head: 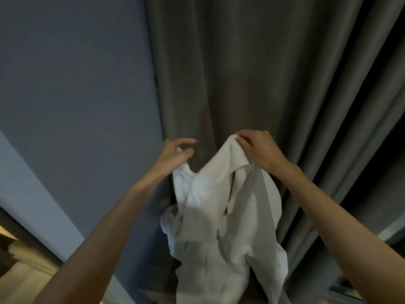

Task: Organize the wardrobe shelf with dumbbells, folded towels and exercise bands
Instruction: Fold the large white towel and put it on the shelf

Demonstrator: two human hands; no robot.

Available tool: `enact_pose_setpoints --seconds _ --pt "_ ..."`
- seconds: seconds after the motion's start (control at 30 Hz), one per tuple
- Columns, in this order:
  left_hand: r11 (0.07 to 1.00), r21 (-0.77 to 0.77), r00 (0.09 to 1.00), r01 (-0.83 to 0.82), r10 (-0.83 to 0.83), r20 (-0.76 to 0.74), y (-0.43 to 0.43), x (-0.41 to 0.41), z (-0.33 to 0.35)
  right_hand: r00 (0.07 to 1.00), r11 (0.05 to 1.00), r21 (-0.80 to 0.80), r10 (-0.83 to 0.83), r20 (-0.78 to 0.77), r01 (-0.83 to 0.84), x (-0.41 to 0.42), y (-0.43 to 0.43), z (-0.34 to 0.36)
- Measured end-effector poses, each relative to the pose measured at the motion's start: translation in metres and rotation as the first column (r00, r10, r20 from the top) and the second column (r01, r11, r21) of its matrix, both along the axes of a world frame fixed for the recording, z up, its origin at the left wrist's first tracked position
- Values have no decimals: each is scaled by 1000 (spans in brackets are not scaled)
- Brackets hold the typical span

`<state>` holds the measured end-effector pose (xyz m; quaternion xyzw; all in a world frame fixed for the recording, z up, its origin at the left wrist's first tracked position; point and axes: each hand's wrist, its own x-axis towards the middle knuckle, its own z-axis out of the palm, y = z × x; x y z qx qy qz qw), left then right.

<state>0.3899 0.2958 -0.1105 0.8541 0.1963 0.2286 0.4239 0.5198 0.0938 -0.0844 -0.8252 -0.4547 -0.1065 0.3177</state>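
From my remote seat I see both bare forearms reaching up and forward, the right hand (257, 150) with its knuckles up and its grip pinching the top corner of the white towel (221, 216). The left hand (175, 153) has its index finger and thumb loosely apart, and I cannot tell whether its grip holds the cloth edge bunched under its palm. The towel hangs unfolded in mid-air between the arms, soft, thick and rumpled into deep folds, in front of a grey pleated curtain (263, 73) beside a smooth blue-grey wall (76, 95).
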Motion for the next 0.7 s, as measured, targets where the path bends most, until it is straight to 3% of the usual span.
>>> enact_pose_setpoints --seconds 0.07,0.13,0.2,0.4,0.6,0.7 --pt "990 85 993 112 -108 -47 -15 3 2 998 997 -55 59 18 -58 -6 3 -4" --pt "929 315 977 193 -151 -151 -31 6 -8 988 988 -12 156 -21 -156 -16 5 -10" --pt "885 416 976 208 -159 -149 -40 11 -19 974 977 42 210 -81 -207 -22 5 -16" --pt "903 411 992 127 -125 -32 -47 14 -29 970 987 147 91 -224 -59 -33 -8 -39" --pt "949 312 996 43 -66 63 -52 11 -34 977 993 103 -30 -212 53 -49 -12 -91" --pt "975 224 991 1 -32 133 -50 10 -31 967 995 -9 -100 -235 101 -43 -18 -124"
